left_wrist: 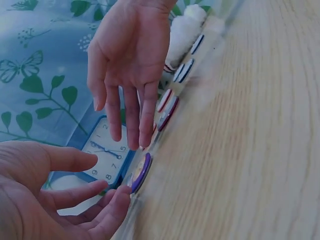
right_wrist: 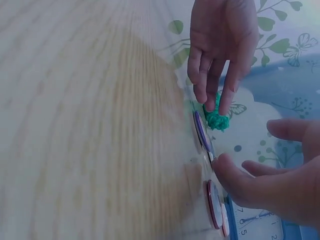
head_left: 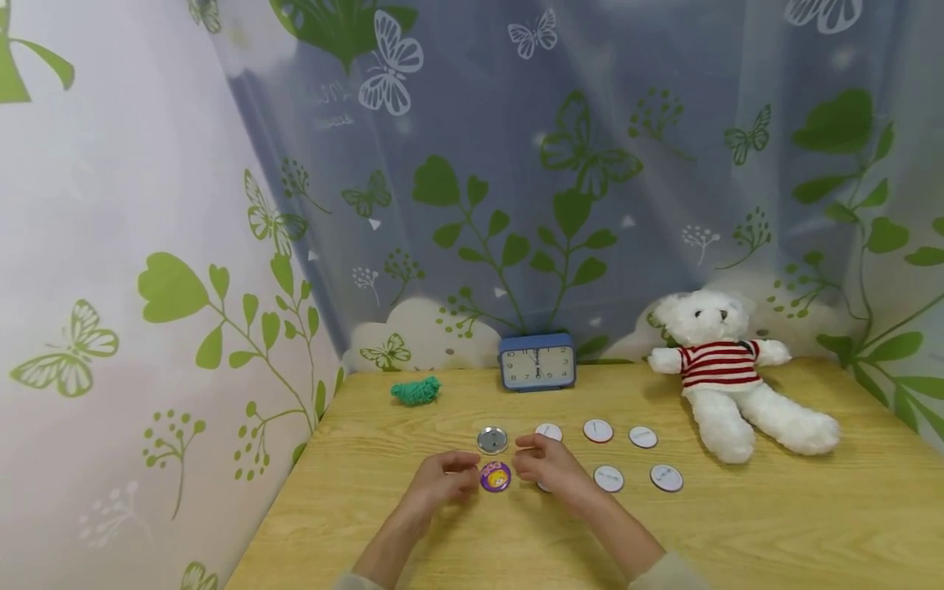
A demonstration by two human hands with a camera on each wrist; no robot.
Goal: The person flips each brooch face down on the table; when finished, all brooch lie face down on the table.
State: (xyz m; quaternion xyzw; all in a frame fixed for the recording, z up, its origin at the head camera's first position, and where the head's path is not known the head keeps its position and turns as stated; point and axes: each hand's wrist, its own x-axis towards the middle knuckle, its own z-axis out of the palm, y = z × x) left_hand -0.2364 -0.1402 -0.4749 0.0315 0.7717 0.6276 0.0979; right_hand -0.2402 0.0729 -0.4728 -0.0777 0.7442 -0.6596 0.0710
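Observation:
A purple round button badge (head_left: 496,476) with a yellow cartoon figure lies picture side up on the table. My left hand (head_left: 445,479) is just to its left, fingers loosely bent and holding nothing. On the badge's other side is my right hand (head_left: 549,465), its fingers relaxed and its grasp empty. The left wrist view has the purple badge (left_wrist: 141,173) close to the left fingertips (left_wrist: 122,196). Directly behind it lies a silver-backed badge (head_left: 492,440). A white round badge (head_left: 544,487) is mostly hidden under the right hand.
Several white round badges (head_left: 608,478) lie in two rows to the right. At the back are a blue clock (head_left: 537,366) and a green yarn-like bundle (head_left: 416,392). A white teddy bear (head_left: 719,365) in a striped shirt sits at the right against the patterned curtain.

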